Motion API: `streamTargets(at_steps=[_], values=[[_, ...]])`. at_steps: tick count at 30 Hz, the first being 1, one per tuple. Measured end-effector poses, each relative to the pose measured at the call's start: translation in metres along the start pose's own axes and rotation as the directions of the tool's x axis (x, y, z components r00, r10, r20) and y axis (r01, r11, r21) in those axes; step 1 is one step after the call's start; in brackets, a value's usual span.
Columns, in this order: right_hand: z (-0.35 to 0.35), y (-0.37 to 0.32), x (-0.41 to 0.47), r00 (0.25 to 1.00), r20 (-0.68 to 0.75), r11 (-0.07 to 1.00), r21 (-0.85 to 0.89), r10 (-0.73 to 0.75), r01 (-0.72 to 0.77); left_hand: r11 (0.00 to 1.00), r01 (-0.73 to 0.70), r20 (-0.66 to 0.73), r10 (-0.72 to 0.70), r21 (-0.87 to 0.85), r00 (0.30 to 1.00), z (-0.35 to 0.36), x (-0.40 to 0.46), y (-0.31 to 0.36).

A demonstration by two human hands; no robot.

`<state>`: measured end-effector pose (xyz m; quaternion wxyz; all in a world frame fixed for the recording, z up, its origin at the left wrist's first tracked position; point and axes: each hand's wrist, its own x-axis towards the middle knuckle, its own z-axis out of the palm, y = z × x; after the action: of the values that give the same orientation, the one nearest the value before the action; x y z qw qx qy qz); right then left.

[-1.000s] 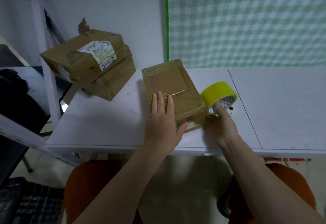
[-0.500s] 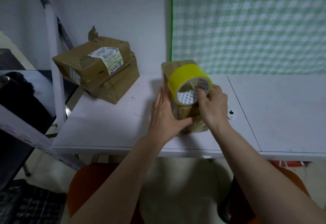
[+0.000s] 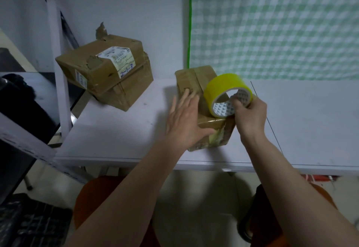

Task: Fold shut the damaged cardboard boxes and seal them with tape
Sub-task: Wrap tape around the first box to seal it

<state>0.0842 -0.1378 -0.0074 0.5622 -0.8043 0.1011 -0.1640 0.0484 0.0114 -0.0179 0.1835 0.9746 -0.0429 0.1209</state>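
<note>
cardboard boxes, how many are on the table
3. One near box lies under the left hand; two sit stacked at the table's back left, a labelled upper box on a lower box. None looks hidden.

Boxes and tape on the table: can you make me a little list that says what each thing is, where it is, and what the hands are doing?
near box: small brown cardboard box on the white table, front corner torn
tape: yellow roll, held over the near box's top
right hand: right hand grips the roll, fingers through its core
left hand: left hand lies flat on the near box, fingers straight
other boxes: two stacked boxes at the table's back left, apart from the hands
top stacked box: white label with blue writing
</note>
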Motion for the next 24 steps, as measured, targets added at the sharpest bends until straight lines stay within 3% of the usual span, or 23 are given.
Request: streamTargets(at_steps=[3, 7, 11, 15, 24], values=[[0.005, 0.002, 0.001, 0.998, 0.028, 0.998, 0.012, 0.059, -0.059, 1.000, 0.006, 0.030, -0.005, -0.026, 1.000, 0.002, 0.007, 0.005], [-0.004, -0.009, 0.004, 0.991, 0.078, 0.991, -0.065, -0.113, 0.118, 1.000, 0.009, 0.022, -0.010, 0.026, 1.000, 0.002, 0.004, 0.005], [-0.038, -0.004, 0.029, 0.977, -0.109, 0.980, -0.108, -0.181, 0.169, 1.000, 0.015, 0.032, -0.016, 0.020, 0.999, 0.003, 0.004, 0.004], [-0.051, 0.016, 0.044, 0.993, -0.102, 0.992, -0.116, -0.065, 0.053, 1.000, 0.017, 0.051, -0.016, -0.017, 0.999, 0.005, 0.006, 0.009], [-0.045, 0.042, 0.046, 1.000, -0.004, 0.989, -0.146, 0.015, -0.016, 0.995, 0.051, 0.091, -0.043, -0.083, 0.995, 0.002, 0.005, 0.011]])
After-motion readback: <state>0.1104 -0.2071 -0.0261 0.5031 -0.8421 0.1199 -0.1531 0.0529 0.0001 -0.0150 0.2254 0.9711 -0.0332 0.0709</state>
